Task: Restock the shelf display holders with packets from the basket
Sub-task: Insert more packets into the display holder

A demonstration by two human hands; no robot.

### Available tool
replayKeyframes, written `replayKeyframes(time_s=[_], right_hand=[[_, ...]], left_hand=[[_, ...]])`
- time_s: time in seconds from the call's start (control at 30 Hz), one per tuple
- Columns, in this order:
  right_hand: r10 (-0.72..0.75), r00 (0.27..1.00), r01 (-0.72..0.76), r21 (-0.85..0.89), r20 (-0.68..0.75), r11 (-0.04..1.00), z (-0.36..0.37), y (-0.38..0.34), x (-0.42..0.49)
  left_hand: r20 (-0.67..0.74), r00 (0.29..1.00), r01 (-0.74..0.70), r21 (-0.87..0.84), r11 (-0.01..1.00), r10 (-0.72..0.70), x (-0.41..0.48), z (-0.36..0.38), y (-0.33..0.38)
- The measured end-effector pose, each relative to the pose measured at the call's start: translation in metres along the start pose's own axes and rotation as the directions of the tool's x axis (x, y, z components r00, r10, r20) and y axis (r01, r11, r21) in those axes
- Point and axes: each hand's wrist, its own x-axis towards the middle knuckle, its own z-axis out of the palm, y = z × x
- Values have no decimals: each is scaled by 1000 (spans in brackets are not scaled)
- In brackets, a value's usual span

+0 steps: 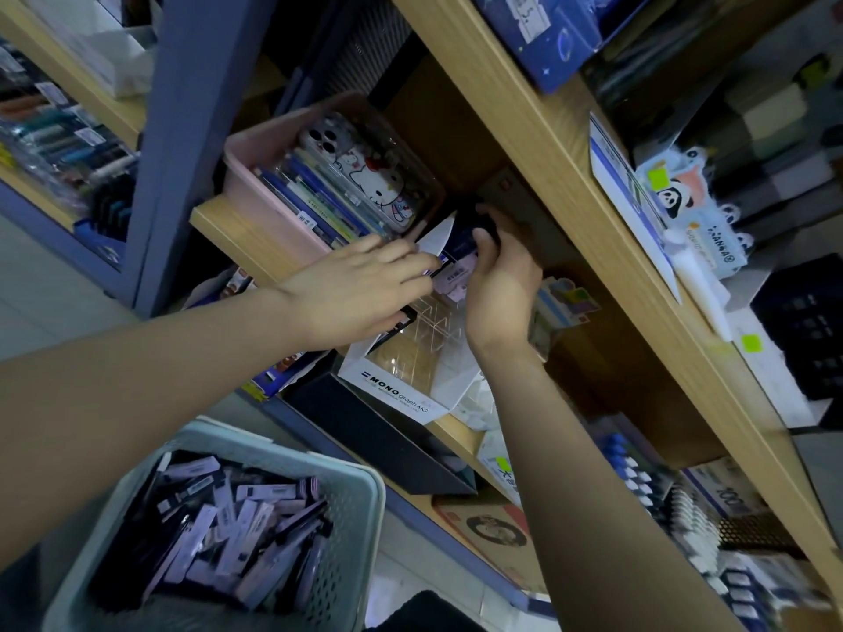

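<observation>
a: how far along is the person with the restock?
b: early on, by the look of it. the pale grey-green perforated plastic basket (360, 499) is heaped with slim purple-and-black packets (228, 517), so most of the work seems left.
a: and the shelf side?
b: the clear acrylic display holder (426, 328), a grid of thin dividers on a white card base, shows bare slots toward the front. only 1 held bunch (456, 272) of the same packets is at its far end, not yet seated.
a: who has hold of it?
b: the right hand (499, 275) has its fingers curled round the bunch. the left hand (356, 289) lays its fingers nearly straight over the bunch's near ends. whether its thumb pinches anything underneath cannot be told.
a: textures?
b: the packets look flat, glossy and stiff-edged, likely to slide on each other. the holder is hard and see-through, and the pale wood-grain shelf board (538, 130) looks smooth. just beside the hands, a pink plastic tray (255, 161) holds pens and a cartoon-cat phone case (374, 175).
</observation>
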Motion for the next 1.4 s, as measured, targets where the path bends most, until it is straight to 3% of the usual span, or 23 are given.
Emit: replayKeyframes(time_s=[0.27,0.4,0.57,0.8,0.9,1.03,1.17,1.27,1.4], right_hand=[[292,956,-288,121,-20,950,8,-10,22],[363,931,-363,246,49,899,6,-6,24],[164,986,-164,-15,14,986,7,4,25],[27,998,0,-389,65,921,0,1,21],[-48,998,56,-332,32,942,4,6,3],[-251,964,238,-141,-88,961,8,13,-57],[-360,932,360,7,44,933,19,39,-126],[-329,914,327,50,238,944,42,66,-179],[-202,810,221,33,551,975,76,99,-244]], left_hand=[[32,999,39,-29,999,-39,-1,-1,-1],[62,997,45,-18,999,-44,0,0,0],[69,996,48,-13,999,-47,0,-1,1],[130,990,51,50,997,-57,-3,-11,9],[114,991,58,83,995,-68,-15,-17,16],[93,993,60,128,990,-72,-49,-26,34],[214,974,42,136,990,-71,-99,-20,60],[373,922,52,141,989,-102,-145,-1,80],[593,775,212,77,974,-216,-205,30,107]])
